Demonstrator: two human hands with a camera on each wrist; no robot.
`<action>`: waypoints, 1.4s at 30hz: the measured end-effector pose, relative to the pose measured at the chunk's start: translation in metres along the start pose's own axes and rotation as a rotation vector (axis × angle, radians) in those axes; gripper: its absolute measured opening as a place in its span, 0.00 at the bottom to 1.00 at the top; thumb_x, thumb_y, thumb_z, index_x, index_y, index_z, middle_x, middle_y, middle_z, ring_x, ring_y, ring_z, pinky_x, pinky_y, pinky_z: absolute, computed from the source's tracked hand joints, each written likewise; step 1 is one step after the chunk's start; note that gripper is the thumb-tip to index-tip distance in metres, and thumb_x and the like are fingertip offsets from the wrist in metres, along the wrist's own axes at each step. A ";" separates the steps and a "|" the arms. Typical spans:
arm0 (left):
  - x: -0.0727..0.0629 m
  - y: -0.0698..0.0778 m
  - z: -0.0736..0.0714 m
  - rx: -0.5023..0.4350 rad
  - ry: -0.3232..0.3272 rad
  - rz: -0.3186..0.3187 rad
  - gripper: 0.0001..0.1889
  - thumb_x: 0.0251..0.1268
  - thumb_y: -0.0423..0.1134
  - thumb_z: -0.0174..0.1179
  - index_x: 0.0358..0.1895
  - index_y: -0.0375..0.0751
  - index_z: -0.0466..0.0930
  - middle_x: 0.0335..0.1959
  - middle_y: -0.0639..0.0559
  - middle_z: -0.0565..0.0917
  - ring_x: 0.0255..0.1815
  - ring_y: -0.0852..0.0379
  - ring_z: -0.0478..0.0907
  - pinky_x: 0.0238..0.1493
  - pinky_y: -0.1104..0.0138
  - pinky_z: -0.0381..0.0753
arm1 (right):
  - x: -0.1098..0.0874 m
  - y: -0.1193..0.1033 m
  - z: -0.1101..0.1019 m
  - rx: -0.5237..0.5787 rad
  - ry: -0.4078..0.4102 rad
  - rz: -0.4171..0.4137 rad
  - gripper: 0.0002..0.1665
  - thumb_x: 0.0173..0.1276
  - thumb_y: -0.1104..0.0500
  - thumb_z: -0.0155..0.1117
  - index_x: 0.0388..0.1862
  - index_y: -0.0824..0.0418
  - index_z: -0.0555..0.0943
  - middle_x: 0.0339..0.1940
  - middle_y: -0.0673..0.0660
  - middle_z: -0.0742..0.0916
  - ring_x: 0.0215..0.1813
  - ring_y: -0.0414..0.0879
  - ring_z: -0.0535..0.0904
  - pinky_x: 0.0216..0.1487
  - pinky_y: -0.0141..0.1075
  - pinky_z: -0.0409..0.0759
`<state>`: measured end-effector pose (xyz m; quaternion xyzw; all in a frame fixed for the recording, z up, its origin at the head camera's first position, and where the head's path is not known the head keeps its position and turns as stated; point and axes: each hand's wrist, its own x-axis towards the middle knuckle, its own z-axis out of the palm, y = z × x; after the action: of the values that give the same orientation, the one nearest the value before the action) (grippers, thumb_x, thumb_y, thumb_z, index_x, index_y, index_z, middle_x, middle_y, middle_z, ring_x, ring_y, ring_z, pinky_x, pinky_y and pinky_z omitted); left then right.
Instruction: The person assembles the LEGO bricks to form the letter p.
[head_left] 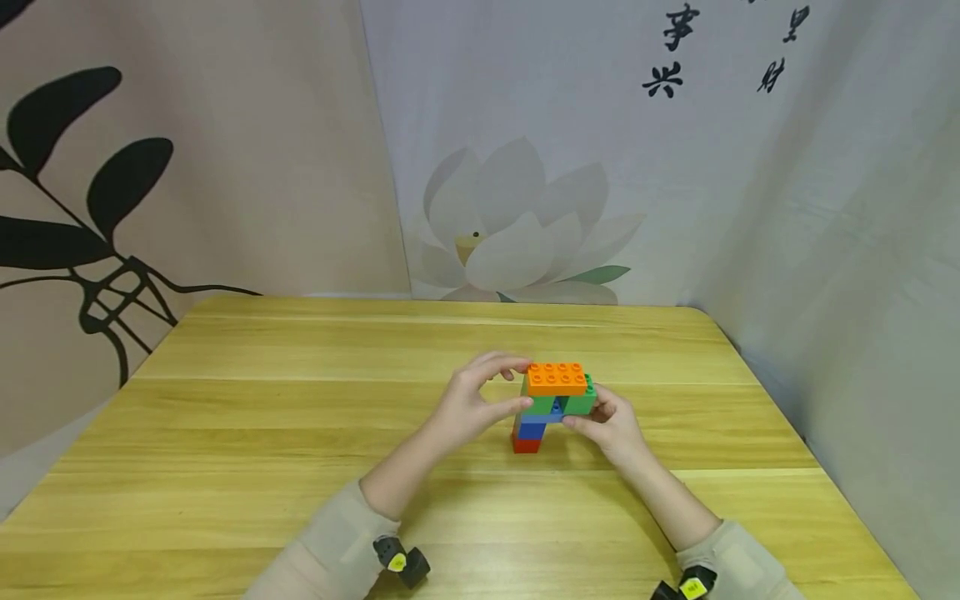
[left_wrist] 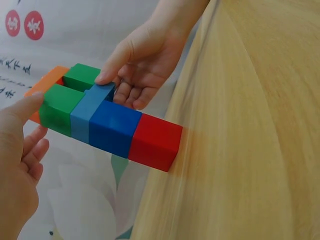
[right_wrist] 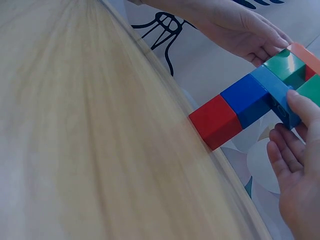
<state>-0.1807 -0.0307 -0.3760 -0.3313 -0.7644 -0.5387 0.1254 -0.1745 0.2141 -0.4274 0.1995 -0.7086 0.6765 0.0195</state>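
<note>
A small tower of toy building bricks stands upright on the table. Its base is a red brick, with a dark blue brick above it. A light blue brick lies across that and juts out to the right. Two green bricks sit side by side on it with a gap between, bridged by an orange brick. My left hand pinches the upper left side, thumb against the left green brick. My right hand holds the right side, thumb at the light blue brick's overhanging end, fingertips partly hidden behind.
The wooden table spreads around the tower, its far edge close to a printed curtain. Another curtain hangs along the right side. A small black device is strapped to each sleeve.
</note>
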 end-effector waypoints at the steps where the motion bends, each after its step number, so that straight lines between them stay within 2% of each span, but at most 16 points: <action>1: 0.000 0.000 0.001 0.004 0.005 0.001 0.23 0.53 0.37 0.72 0.55 0.45 0.80 0.51 0.59 0.80 0.46 0.57 0.75 0.50 0.59 0.72 | 0.000 0.000 0.000 0.001 0.001 0.000 0.24 0.57 0.73 0.67 0.51 0.54 0.81 0.40 0.50 0.87 0.41 0.43 0.82 0.41 0.33 0.80; 3: 0.000 0.001 0.002 0.016 0.013 -0.002 0.23 0.53 0.36 0.72 0.55 0.44 0.80 0.50 0.58 0.81 0.45 0.61 0.75 0.50 0.59 0.73 | 0.000 0.000 0.000 0.001 0.003 -0.001 0.24 0.57 0.73 0.67 0.51 0.54 0.81 0.40 0.50 0.87 0.41 0.43 0.82 0.41 0.33 0.80; 10: 0.002 0.003 0.003 0.023 0.016 -0.021 0.22 0.55 0.37 0.71 0.55 0.44 0.80 0.49 0.59 0.81 0.45 0.60 0.74 0.48 0.59 0.72 | 0.000 -0.001 0.001 -0.005 0.008 0.007 0.24 0.57 0.73 0.67 0.51 0.55 0.81 0.40 0.50 0.87 0.40 0.43 0.82 0.41 0.33 0.80; 18: 0.007 -0.002 0.001 -0.043 0.048 -0.016 0.21 0.57 0.36 0.69 0.56 0.43 0.80 0.45 0.56 0.82 0.44 0.55 0.74 0.46 0.59 0.70 | 0.002 -0.007 0.006 -0.078 0.051 0.051 0.25 0.59 0.68 0.69 0.56 0.71 0.77 0.39 0.50 0.87 0.40 0.44 0.82 0.41 0.34 0.79; 26: 0.010 -0.013 -0.002 -0.143 0.080 -0.095 0.20 0.60 0.33 0.66 0.56 0.37 0.79 0.43 0.45 0.82 0.44 0.44 0.73 0.48 0.46 0.67 | 0.008 -0.007 0.012 -0.059 0.054 0.096 0.21 0.62 0.66 0.67 0.54 0.74 0.77 0.39 0.51 0.88 0.42 0.45 0.82 0.45 0.36 0.79; 29: 0.009 -0.016 -0.003 -0.157 0.077 -0.120 0.19 0.62 0.35 0.65 0.57 0.38 0.79 0.43 0.45 0.82 0.44 0.44 0.73 0.48 0.44 0.66 | 0.009 -0.006 0.014 -0.041 0.052 0.117 0.20 0.63 0.66 0.66 0.53 0.73 0.77 0.40 0.52 0.88 0.42 0.46 0.82 0.45 0.37 0.79; 35: 0.009 -0.027 -0.006 -0.167 0.104 -0.162 0.17 0.63 0.38 0.64 0.56 0.42 0.80 0.40 0.51 0.83 0.41 0.52 0.73 0.46 0.53 0.67 | 0.015 -0.004 0.019 -0.019 0.067 0.174 0.20 0.63 0.63 0.67 0.50 0.74 0.78 0.37 0.54 0.87 0.42 0.47 0.82 0.47 0.40 0.79; 38: 0.010 -0.032 -0.006 -0.152 0.116 -0.169 0.17 0.64 0.39 0.64 0.55 0.42 0.80 0.39 0.52 0.83 0.41 0.54 0.74 0.44 0.58 0.67 | 0.018 -0.001 0.022 0.005 0.069 0.191 0.19 0.64 0.63 0.66 0.50 0.75 0.77 0.37 0.56 0.87 0.41 0.50 0.82 0.48 0.43 0.79; 42: 0.010 -0.039 -0.004 -0.125 0.126 -0.174 0.16 0.65 0.39 0.63 0.55 0.41 0.80 0.38 0.53 0.82 0.41 0.56 0.75 0.43 0.59 0.68 | 0.021 0.003 0.025 0.041 0.072 0.216 0.19 0.65 0.65 0.64 0.50 0.76 0.76 0.36 0.57 0.86 0.39 0.54 0.82 0.47 0.45 0.80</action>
<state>-0.2146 -0.0387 -0.3978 -0.2364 -0.7458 -0.6140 0.1050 -0.1883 0.1848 -0.4262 0.0979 -0.7108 0.6958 -0.0320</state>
